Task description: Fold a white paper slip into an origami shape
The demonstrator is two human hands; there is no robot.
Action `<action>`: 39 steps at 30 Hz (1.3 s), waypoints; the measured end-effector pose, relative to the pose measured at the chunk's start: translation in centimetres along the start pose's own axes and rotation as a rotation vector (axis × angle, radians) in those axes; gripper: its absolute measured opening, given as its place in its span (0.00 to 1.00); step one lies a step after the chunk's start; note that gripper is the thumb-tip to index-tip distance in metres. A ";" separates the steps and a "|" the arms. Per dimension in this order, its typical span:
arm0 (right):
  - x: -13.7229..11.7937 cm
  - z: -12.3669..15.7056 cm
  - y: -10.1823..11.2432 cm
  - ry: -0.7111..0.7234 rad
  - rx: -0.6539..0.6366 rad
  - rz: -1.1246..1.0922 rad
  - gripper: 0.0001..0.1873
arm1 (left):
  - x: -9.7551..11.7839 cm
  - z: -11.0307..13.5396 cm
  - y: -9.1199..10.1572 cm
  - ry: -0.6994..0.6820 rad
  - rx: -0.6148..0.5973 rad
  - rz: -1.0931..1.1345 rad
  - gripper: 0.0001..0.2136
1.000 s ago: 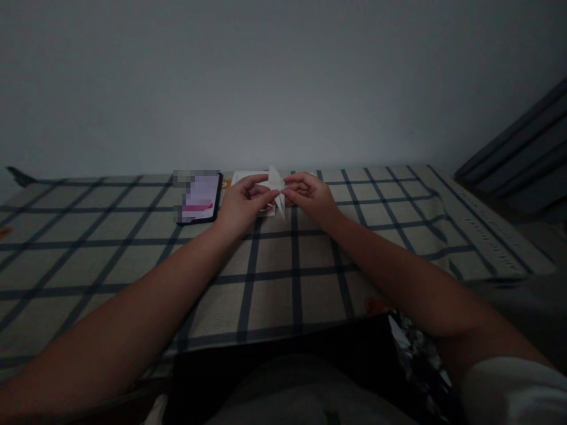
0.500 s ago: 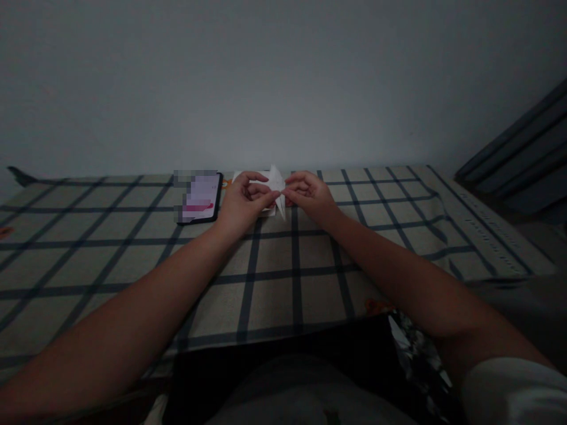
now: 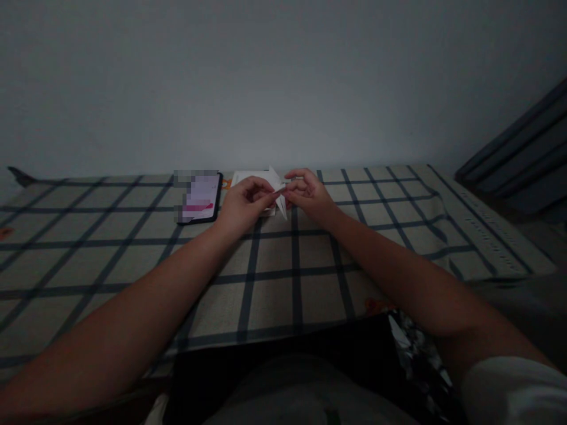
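Observation:
A small piece of folded white paper (image 3: 282, 206) with pointed ends is held up over the table between my two hands. My left hand (image 3: 246, 200) pinches its left side with thumb and fingers. From the other side, my right hand (image 3: 310, 193) pinches it between thumb and forefinger, the other fingers curled. One point of the paper sticks up behind the fingertips and another hangs down below them. The fingertips hide its middle. Behind my left hand lies a flat white sheet or booklet (image 3: 250, 175), partly covered by the hand.
A smartphone (image 3: 202, 198) with a lit screen lies left of my left hand. The checked tablecloth (image 3: 274, 289) covers the table, which meets a plain wall (image 3: 283, 82) at the back. A dark curtain-like fabric (image 3: 522, 153) hangs at the right.
My left fingers have curled in closer around the paper. The paper has tilted slightly, its upper point lower and further left. More of the white sheet behind shows.

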State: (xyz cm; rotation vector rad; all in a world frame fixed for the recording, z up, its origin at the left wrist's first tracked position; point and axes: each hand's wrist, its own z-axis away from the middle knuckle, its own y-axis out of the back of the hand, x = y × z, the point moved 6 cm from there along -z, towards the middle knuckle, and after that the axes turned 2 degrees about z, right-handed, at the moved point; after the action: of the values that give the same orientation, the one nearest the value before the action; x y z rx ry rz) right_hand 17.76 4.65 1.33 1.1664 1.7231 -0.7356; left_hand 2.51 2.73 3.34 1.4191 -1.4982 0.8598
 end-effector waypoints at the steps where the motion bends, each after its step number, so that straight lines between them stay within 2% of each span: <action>1: -0.1 0.0 0.0 -0.004 -0.003 0.013 0.24 | 0.0 0.0 0.0 -0.004 -0.004 -0.016 0.12; 10: -0.8 0.5 -0.2 0.030 -0.014 0.100 0.11 | 0.1 0.0 0.1 -0.006 -0.017 -0.054 0.10; 15: -1.1 0.8 -0.2 0.030 -0.004 0.120 0.13 | 0.6 0.1 0.5 -0.043 0.020 -0.185 0.06; 19: -1.2 0.7 -0.1 0.061 -0.015 0.141 0.13 | 0.8 0.1 0.7 -0.076 0.056 -0.202 0.06; 25: -1.1 0.6 0.3 0.049 0.021 0.195 0.10 | 0.3 0.4 0.4 0.041 0.027 -0.070 0.07; 28: -1.2 0.6 0.2 0.063 0.018 0.205 0.10 | -0.1 0.4 0.3 0.108 0.007 0.027 0.09; 33: -1.0 0.7 0.1 0.039 -0.006 0.144 0.12 | 0.5 0.1 0.3 0.017 0.023 -0.120 0.12; 39: 0.0 0.2 0.2 -0.036 0.019 -0.021 0.25 | 0.7 0.1 0.1 -0.028 0.031 -0.006 0.14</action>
State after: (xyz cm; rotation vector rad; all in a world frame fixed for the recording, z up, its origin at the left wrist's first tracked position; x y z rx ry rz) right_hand 17.98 4.57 1.30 1.1431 1.7037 -0.7829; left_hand 2.40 2.38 3.91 1.4625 -1.5063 0.8660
